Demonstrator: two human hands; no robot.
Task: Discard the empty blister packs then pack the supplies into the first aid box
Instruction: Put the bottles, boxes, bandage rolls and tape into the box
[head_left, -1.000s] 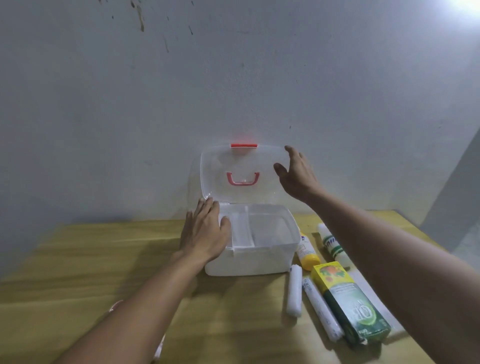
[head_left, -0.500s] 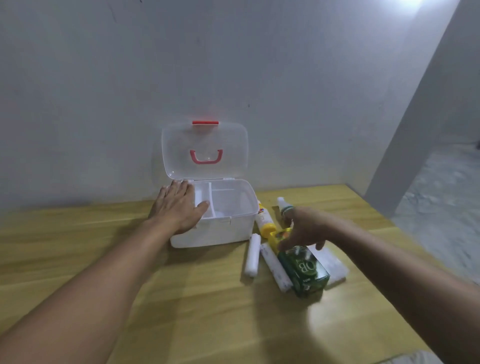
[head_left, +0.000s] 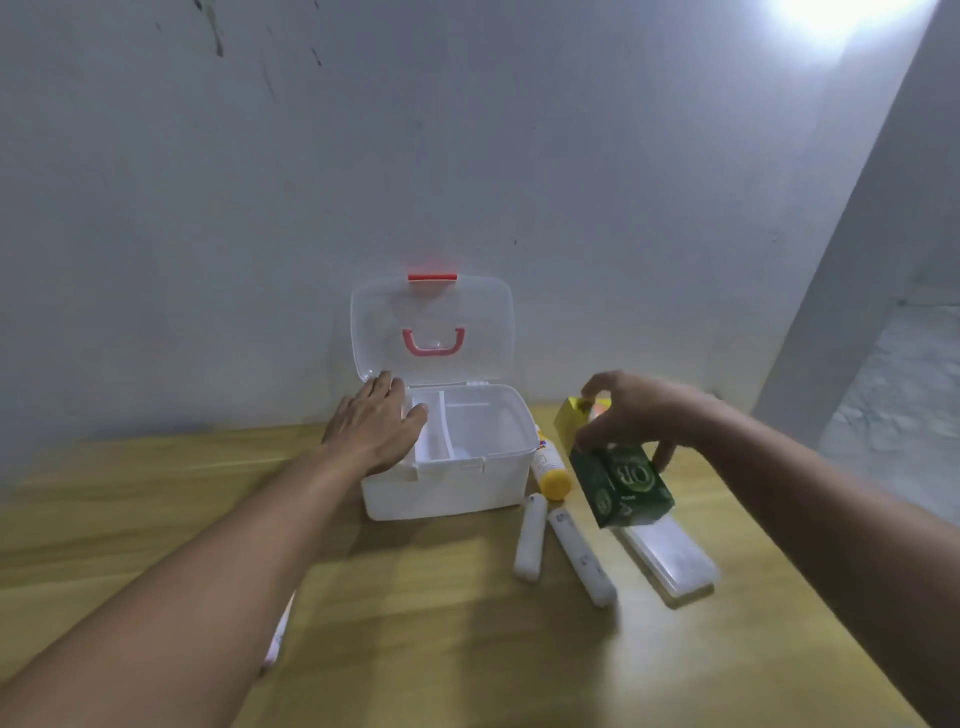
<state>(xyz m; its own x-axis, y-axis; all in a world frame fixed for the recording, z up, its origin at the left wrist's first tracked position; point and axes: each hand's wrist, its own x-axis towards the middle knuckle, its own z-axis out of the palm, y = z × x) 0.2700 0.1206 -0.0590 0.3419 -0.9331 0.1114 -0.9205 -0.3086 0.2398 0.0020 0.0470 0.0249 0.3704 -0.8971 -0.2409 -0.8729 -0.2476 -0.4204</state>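
The white first aid box (head_left: 467, 483) stands open by the wall, its clear lid (head_left: 483, 322) upright with a red handle. My left hand (head_left: 376, 428) lies flat on the box's left rim. My right hand (head_left: 631, 410) grips a green and yellow carton (head_left: 618, 480) lifted above the table, right of the box. On the table lie two white gauze rolls (head_left: 531, 535) (head_left: 582, 556), a yellow-capped tube (head_left: 550, 470) and a flat clear case (head_left: 670, 558).
The wooden table (head_left: 441, 623) runs up to a grey wall. A white and pink flat item (head_left: 278, 634) peeks out under my left forearm. The table's right edge drops to a tiled floor (head_left: 898, 395).
My right hand left the lid, came down to the carton, gripped it and raised it off the table. My left hand stayed on the box rim.
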